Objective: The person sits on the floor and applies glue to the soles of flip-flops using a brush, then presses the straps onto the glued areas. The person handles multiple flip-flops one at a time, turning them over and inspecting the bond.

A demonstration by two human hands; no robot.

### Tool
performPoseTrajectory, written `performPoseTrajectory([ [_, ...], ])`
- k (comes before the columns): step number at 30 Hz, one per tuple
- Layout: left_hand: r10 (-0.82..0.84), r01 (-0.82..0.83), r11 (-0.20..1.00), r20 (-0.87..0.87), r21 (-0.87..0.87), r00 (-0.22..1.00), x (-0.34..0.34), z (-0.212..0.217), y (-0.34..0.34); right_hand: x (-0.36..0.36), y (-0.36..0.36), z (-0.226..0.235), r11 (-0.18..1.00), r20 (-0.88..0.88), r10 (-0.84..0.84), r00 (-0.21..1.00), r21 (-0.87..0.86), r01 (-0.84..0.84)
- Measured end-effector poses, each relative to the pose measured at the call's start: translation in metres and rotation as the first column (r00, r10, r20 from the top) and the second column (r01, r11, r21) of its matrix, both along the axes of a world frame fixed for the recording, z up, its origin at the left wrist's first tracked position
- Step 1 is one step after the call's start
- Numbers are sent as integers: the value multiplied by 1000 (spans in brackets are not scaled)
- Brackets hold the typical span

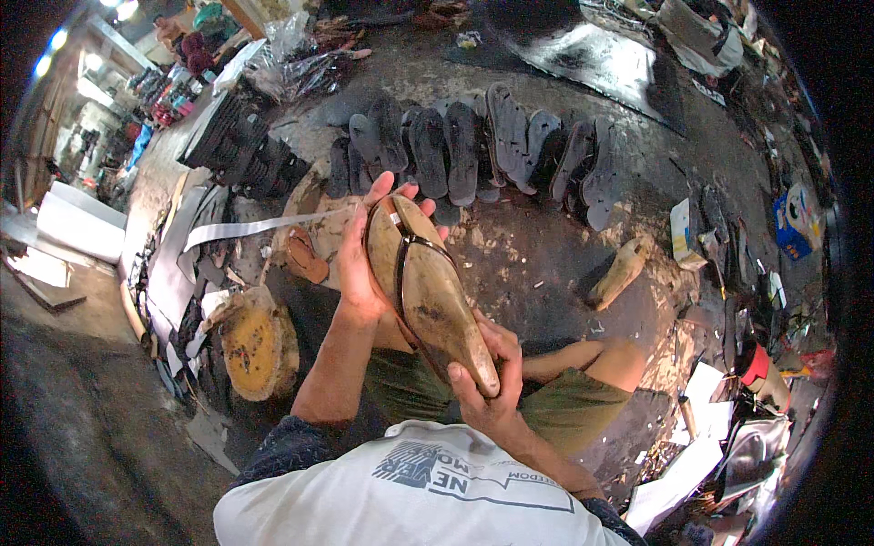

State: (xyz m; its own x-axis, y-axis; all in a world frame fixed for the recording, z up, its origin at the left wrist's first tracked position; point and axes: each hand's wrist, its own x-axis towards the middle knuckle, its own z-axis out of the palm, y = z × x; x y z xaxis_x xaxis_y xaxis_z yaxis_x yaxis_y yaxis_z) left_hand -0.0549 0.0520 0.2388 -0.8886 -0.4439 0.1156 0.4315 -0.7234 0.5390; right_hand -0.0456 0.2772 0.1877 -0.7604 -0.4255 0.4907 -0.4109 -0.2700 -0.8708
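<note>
I hold a brown wooden shoe last (435, 293) with a dark strap stretched over it, its sole side turned up. My left hand (357, 257) grips its far end from the left, fingers curled over the tip. My right hand (490, 375) clasps the near, narrower end from below. The last is tilted above my lap, over my knees in olive shorts.
A row of dark sandal soles (473, 150) lies on the floor ahead. A second wooden last (621, 271) rests to the right. A round wooden block (253, 344) stands at my left beside grey strips (255, 227) and scraps. Paper and tools clutter the right side (728, 391).
</note>
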Motion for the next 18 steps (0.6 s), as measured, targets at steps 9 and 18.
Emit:
performPoseTrajectory([
  [9,250,-144,933,305,-330,919,1,-29,25,-31,-14,-14,969,-232,-72,970,213,123],
  [18,434,-77,746,395,-661,809,23,-44,61,-41,0,-18,928,-223,213,951,350,-126],
])
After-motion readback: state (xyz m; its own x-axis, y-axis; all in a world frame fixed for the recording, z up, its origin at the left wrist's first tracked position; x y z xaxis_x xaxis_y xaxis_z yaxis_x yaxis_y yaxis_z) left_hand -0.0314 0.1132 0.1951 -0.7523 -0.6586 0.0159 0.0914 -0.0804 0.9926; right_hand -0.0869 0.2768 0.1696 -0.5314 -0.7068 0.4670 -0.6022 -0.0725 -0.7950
